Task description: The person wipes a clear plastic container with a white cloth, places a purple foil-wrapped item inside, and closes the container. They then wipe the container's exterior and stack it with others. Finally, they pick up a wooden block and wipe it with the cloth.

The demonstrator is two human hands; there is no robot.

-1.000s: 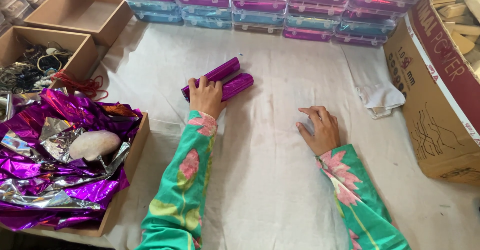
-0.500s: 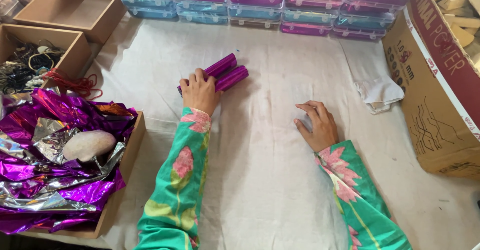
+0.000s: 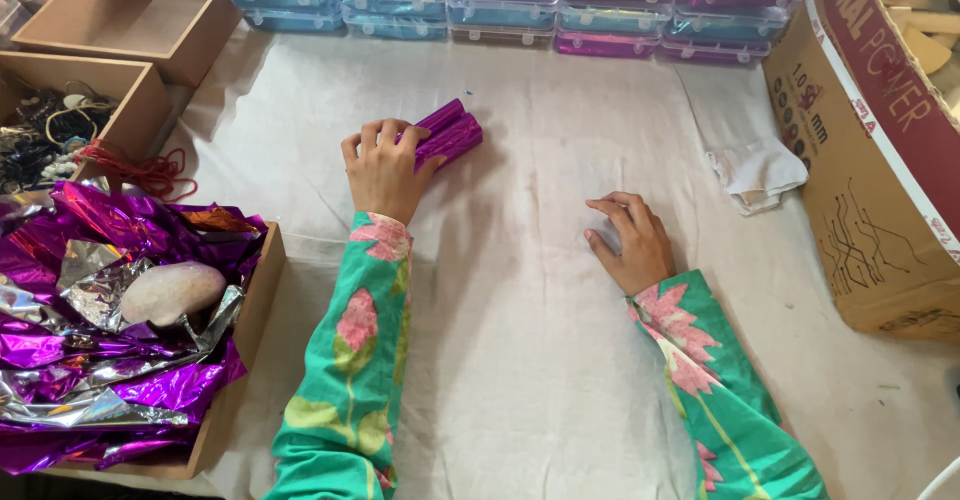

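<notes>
Two foil-wrapped sticks held down, one hand resting free

Nearest, the right hand [image 3: 628,243] lies loose on the white cloth [image 3: 520,360], holding nothing. Further, the left hand [image 3: 385,168] presses its fingers over two purple foil rolls [image 3: 452,133]; I think they could roll apart or the foil could crease under too much pressure.

Left hand closing over the purple rolls, right hand lifting its fingers

Left hand [image 3: 385,168], a second ago laid flat at the near end of the foil-wrapped purple rolls [image 3: 448,132], now curled over them with fingers on top and more of their length covered. Right hand [image 3: 628,238], earlier pressed down on the white cloth [image 3: 520,340] with something pale under the fingertips, now raised onto spread, bent fingers with nothing visible beneath. Rolls shifted only slightly, both still side by side.
</notes>
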